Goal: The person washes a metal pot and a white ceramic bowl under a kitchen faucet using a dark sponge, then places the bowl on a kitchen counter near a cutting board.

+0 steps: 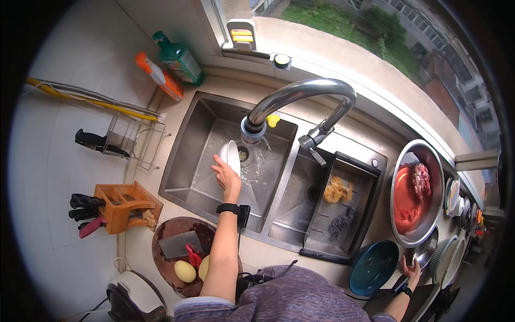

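My left hand (226,176) grips a white bowl (229,156), tilted on its side over the left basin of the stainless steel sink (209,159). Close by the bowl are the drain (243,153) and the end of the curved chrome faucet (310,85). Far to the right, my right hand (410,271) is at the near edge of a shiny metal bowl (426,250), fingers spread. Whether those fingers hold its rim is unclear. Between my body and that hand lies a teal plastic basin (374,267).
A round cutting board (165,233) carries a cleaver (180,244), a red-handled peeler (193,255) and peeled potatoes (185,271). Knives fill a wooden block (114,201). Raw meat (421,181) sits in a large metal basin (436,217). Scrubbers (338,189) lie in the sink tray (322,229).
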### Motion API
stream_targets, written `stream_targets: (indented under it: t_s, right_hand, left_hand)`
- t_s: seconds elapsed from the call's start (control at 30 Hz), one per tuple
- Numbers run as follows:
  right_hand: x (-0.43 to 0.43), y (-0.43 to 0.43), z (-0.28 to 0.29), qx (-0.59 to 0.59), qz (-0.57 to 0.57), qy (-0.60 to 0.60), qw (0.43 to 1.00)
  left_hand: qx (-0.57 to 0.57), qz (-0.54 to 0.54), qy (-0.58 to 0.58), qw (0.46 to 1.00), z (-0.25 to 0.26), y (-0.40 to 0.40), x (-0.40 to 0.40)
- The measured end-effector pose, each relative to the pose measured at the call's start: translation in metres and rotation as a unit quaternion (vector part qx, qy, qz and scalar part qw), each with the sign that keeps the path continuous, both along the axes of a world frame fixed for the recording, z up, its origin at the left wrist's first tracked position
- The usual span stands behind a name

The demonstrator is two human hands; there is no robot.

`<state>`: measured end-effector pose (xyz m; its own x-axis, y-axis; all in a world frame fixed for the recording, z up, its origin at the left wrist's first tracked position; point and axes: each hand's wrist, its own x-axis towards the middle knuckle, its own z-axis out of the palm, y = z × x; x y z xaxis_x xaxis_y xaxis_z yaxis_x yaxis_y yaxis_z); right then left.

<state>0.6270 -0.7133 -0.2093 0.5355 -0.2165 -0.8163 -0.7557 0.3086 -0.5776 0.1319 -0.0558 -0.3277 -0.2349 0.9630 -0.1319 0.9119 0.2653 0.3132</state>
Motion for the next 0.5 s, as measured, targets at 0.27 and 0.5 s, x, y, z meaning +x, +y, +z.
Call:
stream_targets:
  t_s: [0.27, 0.5]
  right_hand:
    - [-0.083, 0.196, 0.136, -0.524, 0.41, -0.467, 0.582]
    - [-0.196, 0.402, 0.046, -0.229, 0.716, -0.488, 0.444]
  left_hand:
    - [-0.008, 0.022, -0.163, 0.986, 0.056, 0.006, -0.006]
    - [-0.159, 0.075, -0.623, 0.762, 0.045, -0.011, 0.005]
